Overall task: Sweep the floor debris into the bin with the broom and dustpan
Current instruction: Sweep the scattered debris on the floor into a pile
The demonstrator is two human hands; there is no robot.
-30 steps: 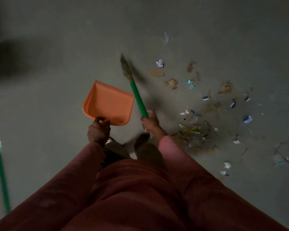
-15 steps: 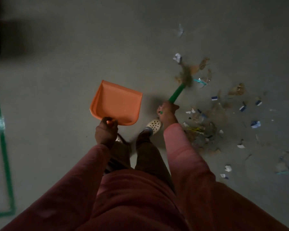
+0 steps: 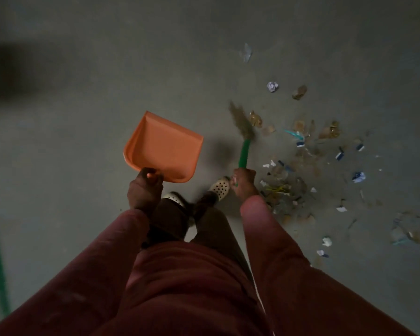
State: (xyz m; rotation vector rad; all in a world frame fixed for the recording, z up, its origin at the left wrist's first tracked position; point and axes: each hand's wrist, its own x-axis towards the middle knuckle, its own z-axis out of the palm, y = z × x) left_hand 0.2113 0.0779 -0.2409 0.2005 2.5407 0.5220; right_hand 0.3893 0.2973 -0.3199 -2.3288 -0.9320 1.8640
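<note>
Nearest, red sleeves reach down. The left hand grips the flat orange plastic dustpan by its handle; the right hand clutches the green-handled straw broom. Its blurred bristles meet scattered paper and leaf debris on the grey concrete floor.

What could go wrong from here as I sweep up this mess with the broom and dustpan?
1. The broom bristles look blurred, so a fast stroke could flick light pieces farther out.
2. The debris is spread wide; outliers like the clear scrap far ahead may get missed in this dim light.
3. The left hand holds the dustpan left of the pile, so nothing catches what gets swept.
</note>
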